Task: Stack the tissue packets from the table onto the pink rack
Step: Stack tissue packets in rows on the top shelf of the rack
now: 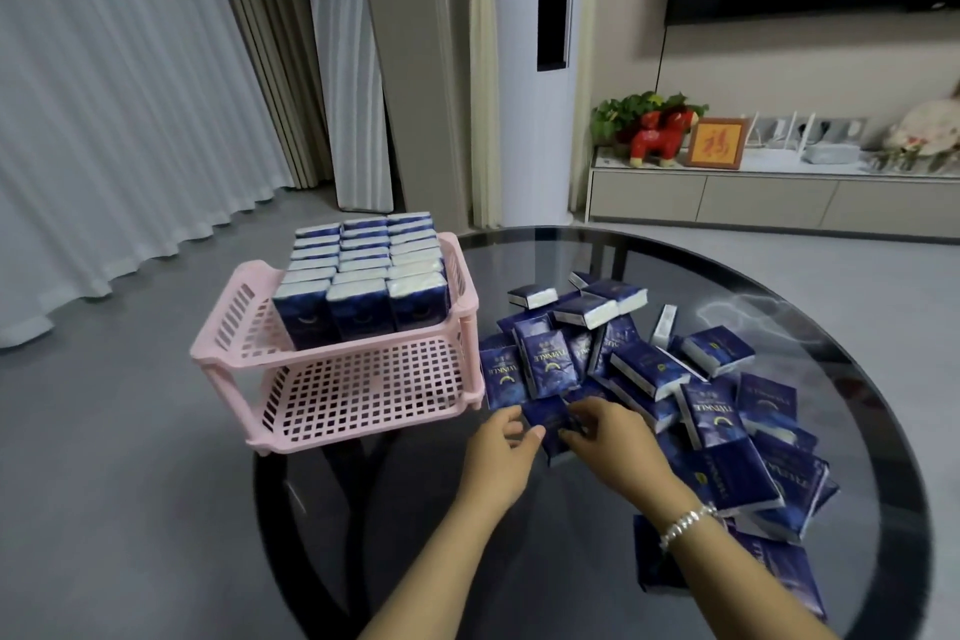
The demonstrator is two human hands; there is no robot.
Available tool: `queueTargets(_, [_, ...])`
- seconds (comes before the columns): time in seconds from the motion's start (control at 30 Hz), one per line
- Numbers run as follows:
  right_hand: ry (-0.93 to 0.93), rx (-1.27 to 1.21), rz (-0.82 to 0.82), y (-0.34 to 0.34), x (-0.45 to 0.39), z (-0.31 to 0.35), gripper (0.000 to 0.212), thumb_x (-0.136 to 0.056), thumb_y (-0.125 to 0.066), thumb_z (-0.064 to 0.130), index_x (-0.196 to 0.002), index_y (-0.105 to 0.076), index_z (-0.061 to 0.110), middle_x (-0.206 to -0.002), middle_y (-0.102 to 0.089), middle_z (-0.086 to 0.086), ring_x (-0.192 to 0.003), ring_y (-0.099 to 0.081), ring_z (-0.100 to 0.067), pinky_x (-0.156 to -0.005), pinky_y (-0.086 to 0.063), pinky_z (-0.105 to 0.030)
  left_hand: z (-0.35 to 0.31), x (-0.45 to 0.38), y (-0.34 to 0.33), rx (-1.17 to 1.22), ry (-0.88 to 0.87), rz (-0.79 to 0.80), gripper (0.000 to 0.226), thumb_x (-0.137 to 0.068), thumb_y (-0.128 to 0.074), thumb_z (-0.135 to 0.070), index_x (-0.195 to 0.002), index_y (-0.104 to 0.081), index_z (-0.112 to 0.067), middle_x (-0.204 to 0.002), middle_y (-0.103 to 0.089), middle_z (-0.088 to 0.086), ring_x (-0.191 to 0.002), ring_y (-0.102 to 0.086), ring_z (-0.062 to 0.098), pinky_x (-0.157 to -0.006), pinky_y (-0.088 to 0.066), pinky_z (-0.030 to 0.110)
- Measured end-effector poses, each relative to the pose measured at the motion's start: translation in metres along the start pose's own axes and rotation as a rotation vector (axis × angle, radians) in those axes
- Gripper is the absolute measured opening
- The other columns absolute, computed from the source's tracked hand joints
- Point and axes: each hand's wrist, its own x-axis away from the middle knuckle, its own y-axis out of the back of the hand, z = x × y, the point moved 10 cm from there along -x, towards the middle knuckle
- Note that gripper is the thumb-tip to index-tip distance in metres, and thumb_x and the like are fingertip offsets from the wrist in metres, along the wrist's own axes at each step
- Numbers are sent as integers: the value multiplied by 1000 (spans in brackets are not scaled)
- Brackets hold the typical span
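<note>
Packets of tissue in dark blue wrappers [649, 379] lie in a loose heap on the round dark glass tabletop [519, 561], some flat, some tilted on top of others, spreading from the middle of the tabletop to its right edge. One dark blue tissue packet [550, 424] at the near left end of the heap is between both hands. The left hand [498, 463] has its thumb and fingers curled at the packet's left side, and the right hand [613, 437] has its fingers bent over the packet's right side, so each grip is closed lightly on this packet; the picture is blurred here, so the exact finger contact is not clear. The right wrist carries a silver bead bracelet [685, 525].

Just beside the heap, on the left part of the tabletop, stands the pink plastic two-tier rack [363, 400] with latticed trays. Its upper tier is filled with upright tissue packets [358, 276] in three neat rows, standing close together. The lower tier shows only its pink grid.

Behind the tabletop are a grey floor [104, 431], white curtains [104, 94], a tall white standing unit [535, 68] and a low cabinet [769, 198] with a red figurine [660, 135].
</note>
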Motion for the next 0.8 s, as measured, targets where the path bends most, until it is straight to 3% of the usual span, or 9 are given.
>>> queueTargets(0.1, [-15,58,15,-2,-1,-1,49,-85,-64,32,-129,-53,14,-118,-64,-1,-111,-58,-15,-86,-44,-23,5,1,-3,43,46,-1,47,-90,-62,-21,-133,-51,-9,-125,-61,11,-107,-61,21,-96,-50,39])
queueTargets(0.2, [-56,-74,70,-8,2,-4,54,-81,-69,33,-129,-53,17,-101,-66,1,-92,-63,-13,-74,-44,-21,10,4,3,141,76,-23,44,-88,-64,-15,-131,-53,-7,-126,-60,8,-108,-60,16,-94,-48,28])
queueTargets(0.27, [-81,-243,82,-15,6,-5,58,-77,-74,29,-128,-51,17,-87,-66,2,-77,-64,-13,-72,-53,-30,9,9,7,225,79,4,45,-88,-63,-8,-132,-53,-7,-124,-59,4,-106,-57,10,-92,-46,24])
queueTargets(0.37, [-111,-429,80,-23,12,1,64,-75,-76,22,-131,-45,15,-79,-68,-7,-73,-69,-23,-74,-57,-44,9,18,15,326,88,60,49,-88,-59,2,-135,-50,-10,-129,-58,3,-113,-59,16,-94,-47,28])
queueTargets(0.47, [-75,-520,102,-25,19,20,56,-79,-73,23,-129,-49,15,-70,-64,-3,-63,-63,-16,-62,-53,-28,7,26,38,352,59,51,51,-86,-58,10,-134,-50,-6,-130,-58,5,-113,-58,16,-95,-45,26])
queueTargets(0.57, [13,-458,88,-19,30,46,32,-80,-73,30,-107,-62,19,-75,-58,9,-68,-55,-4,-57,-40,-9,-6,38,67,320,-24,63,49,-83,-60,11,-129,-55,-7,-126,-60,2,-116,-57,11,-98,-46,22])
queueTargets(0.63, [72,-502,108,-19,36,67,19,-80,-72,28,-96,-65,19,-78,-59,14,-73,-58,-1,-56,-39,-7,-14,45,86,306,-66,73,47,-82,-61,11,-122,-58,-14,-120,-63,-3,-112,-58,7,-94,-49,21])
queueTargets(0.7, [130,-598,176,-25,42,90,13,-83,-70,19,-96,-65,19,-77,-62,14,-65,-59,8,-54,-39,-6,-18,50,106,323,-83,60,47,-80,-64,10,-117,-58,-20,-117,-65,-1,-109,-62,11,-94,-49,26])
queueTargets(0.8, [143,-747,237,-32,46,116,15,-85,-67,10,-98,-61,10,-70,-61,7,-57,-58,1,-50,-42,-11,-26,57,140,373,-112,-59,45,-79,-68,6,-113,-59,-21,-114,-65,3,-104,-64,14,-90,-52,26])
